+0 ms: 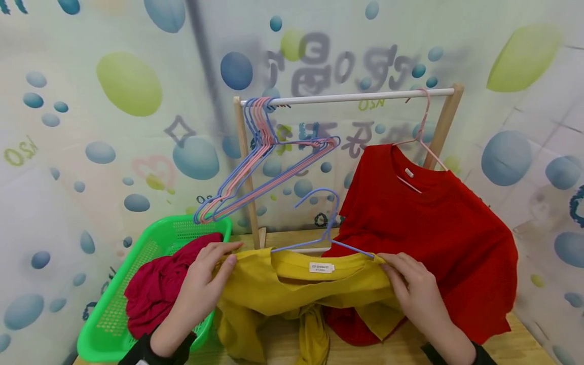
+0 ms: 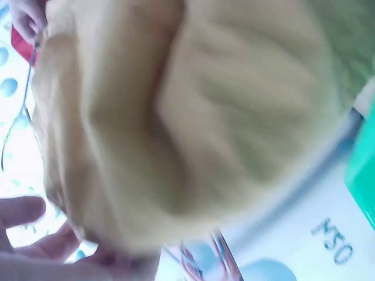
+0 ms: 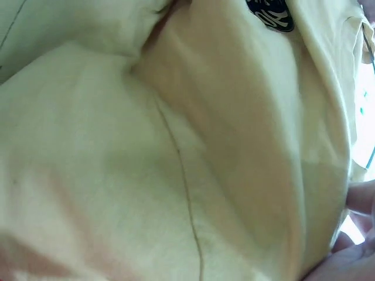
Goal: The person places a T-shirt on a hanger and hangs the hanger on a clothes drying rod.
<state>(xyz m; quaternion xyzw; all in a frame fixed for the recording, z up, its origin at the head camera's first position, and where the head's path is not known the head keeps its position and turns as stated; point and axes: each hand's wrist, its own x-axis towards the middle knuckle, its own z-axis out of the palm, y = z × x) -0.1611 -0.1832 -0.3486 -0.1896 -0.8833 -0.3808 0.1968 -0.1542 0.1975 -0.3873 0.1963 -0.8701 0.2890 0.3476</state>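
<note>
A yellow shirt hangs on a blue wire hanger, whose hook sticks up above the neckline with its white label. At one shoulder my left hand pinches the cloth between thumb and fingers. My right hand grips the opposite shoulder, near the hanger's end. The hanger's arms run into the shirt and are hidden there. Yellow fabric fills most of the left wrist view, blurred. In the right wrist view the shirt front shows a seam and part of a dark printed patch.
A wooden rack with a white rail stands behind. Several blue and pink hangers hang at its left end, a red shirt on a pink hanger at its right. A green basket at left holds dark red cloth.
</note>
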